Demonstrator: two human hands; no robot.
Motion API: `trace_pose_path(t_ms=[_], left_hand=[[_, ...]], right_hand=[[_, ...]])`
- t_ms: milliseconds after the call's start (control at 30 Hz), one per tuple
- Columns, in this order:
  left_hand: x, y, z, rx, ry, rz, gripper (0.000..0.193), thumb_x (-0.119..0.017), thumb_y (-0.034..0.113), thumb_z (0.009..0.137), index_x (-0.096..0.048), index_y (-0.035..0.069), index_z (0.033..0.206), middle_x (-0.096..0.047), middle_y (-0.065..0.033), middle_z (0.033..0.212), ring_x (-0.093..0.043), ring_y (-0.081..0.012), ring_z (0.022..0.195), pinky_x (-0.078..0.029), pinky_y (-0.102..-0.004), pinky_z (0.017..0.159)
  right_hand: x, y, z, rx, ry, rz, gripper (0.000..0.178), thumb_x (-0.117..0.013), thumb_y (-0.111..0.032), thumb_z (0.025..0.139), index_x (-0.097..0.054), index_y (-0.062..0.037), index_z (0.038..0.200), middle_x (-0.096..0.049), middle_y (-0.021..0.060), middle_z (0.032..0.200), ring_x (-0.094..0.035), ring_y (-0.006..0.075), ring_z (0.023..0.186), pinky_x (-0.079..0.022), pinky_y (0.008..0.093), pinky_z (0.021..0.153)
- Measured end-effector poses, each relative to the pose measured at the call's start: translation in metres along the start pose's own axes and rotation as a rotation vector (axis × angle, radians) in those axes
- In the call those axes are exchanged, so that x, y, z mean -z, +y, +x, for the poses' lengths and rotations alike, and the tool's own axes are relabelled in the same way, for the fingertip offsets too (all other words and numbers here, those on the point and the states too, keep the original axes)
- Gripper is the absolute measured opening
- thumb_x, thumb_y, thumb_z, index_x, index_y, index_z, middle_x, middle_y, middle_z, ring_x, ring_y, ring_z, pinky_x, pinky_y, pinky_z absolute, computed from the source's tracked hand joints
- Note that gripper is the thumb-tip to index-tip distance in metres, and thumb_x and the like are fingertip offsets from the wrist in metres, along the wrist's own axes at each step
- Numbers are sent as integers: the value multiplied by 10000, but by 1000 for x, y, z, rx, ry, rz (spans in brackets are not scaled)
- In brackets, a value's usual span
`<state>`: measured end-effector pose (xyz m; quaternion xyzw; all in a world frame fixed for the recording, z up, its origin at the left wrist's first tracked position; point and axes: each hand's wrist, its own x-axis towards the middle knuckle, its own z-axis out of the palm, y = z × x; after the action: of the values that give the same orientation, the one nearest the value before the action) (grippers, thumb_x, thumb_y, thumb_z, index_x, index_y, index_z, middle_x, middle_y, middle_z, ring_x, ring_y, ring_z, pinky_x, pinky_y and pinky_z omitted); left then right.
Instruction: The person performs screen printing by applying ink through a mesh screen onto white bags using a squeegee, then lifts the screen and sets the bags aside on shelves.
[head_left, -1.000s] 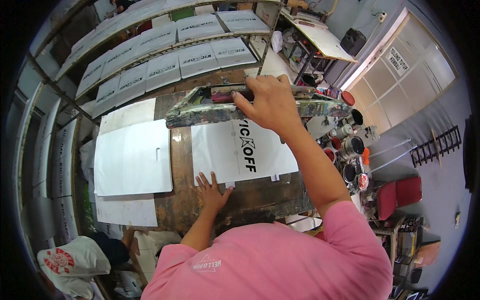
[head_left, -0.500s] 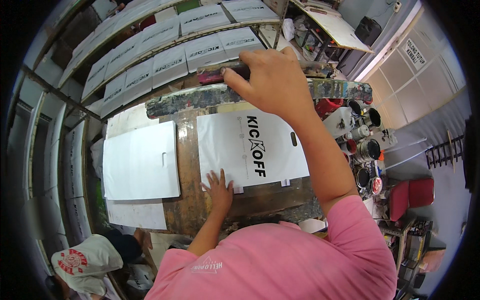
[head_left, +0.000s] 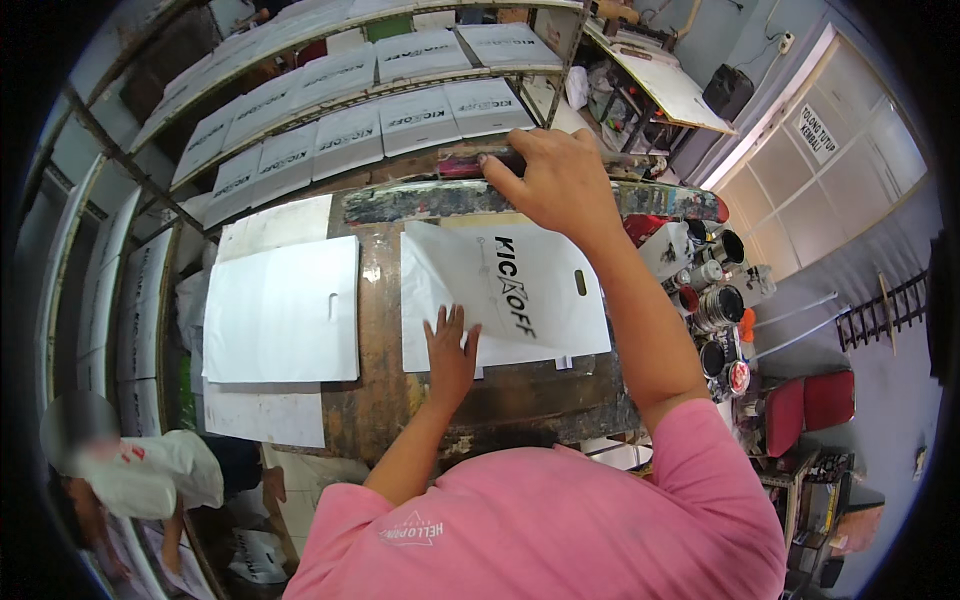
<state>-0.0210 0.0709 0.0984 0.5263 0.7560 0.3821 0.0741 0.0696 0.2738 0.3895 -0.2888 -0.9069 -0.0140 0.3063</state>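
Note:
A white plastic bag (head_left: 430, 255) with black printing and a punched handle slot lies on the stained worktable (head_left: 385, 415). My left hand (head_left: 452, 358) touches its lower left part with fingers spread; the sheet there bulges and creases. Beyond the bag, my right hand (head_left: 562, 185) is closed over the upper bar of a raised, paint-crusted screen-printing frame (head_left: 430, 203). The hand partly hides that bar. A stack of blank white bags (head_left: 280, 315) with handle slots sits to the left of the printed one.
Printed bags lie in rows on the racks (head_left: 350, 135) at the back and left. Open paint cans (head_left: 720, 305) crowd the table's right side. A red chair (head_left: 810, 410) stands farther right. Another person (head_left: 170, 475) leans at the lower left.
My left hand has moved slightly up and inward, and the bag under it has gone from flat to rippled. My right hand still grips the frame. The other person has shifted position.

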Motion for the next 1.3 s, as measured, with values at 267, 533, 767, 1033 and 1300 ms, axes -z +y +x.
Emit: trace_pose_path(t_ms=[267, 533, 767, 1033, 1300], left_hand=[[59, -39, -24, 137, 344, -151, 387, -574, 51, 1005, -634, -30, 1378, -643, -240, 1390, -461, -392, 1461, -260, -539, 1250], [168, -180, -82, 548, 367, 64, 448, -605, 134, 972, -651, 60, 1412, -554, -282, 1489, -554, -379, 1374, -228, -498, 1254], [223, -245, -99, 971, 325, 747, 626, -702, 307, 944, -559, 36, 1491, -559, -313, 1464, -555, -436, 1343, -347, -536, 1191], [152, -5, -14, 140, -246, -1261, 802, -643, 335, 1052, -201, 46, 1655, -486, -241, 1561, -485, -324, 1440, -374, -467, 1209], [97, 26, -82, 952, -169, -1643, 1190, -394, 920, 876, -247, -19, 1593, -387, -273, 1559, -448, -406, 1437, -354, -532, 1222]], right_hand=[[-7, -7, -29, 20, 52, -16, 490, -592, -509, 941, -733, -40, 927, -713, 144, 870, -679, 321, 908, -422, 483, 920], [-12, -9, -46, 0, 73, -34, 447, -616, -497, 937, -732, -69, 993, -702, 114, 878, -664, 304, 914, -415, 469, 924], [-11, -13, -48, -17, 18, -60, 470, -634, -497, 918, -703, -41, 1008, -691, 133, 853, -663, 321, 921, -416, 473, 869], [-16, -21, -79, -32, 11, -74, 706, -660, -472, 902, -538, -9, 1421, -662, 198, 883, -613, 376, 872, -412, 490, 869], [-80, -22, -234, 92, -541, -39, 464, -690, -460, 937, -706, -126, 1259, -659, 141, 1135, -614, 329, 1070, -461, 479, 910]])
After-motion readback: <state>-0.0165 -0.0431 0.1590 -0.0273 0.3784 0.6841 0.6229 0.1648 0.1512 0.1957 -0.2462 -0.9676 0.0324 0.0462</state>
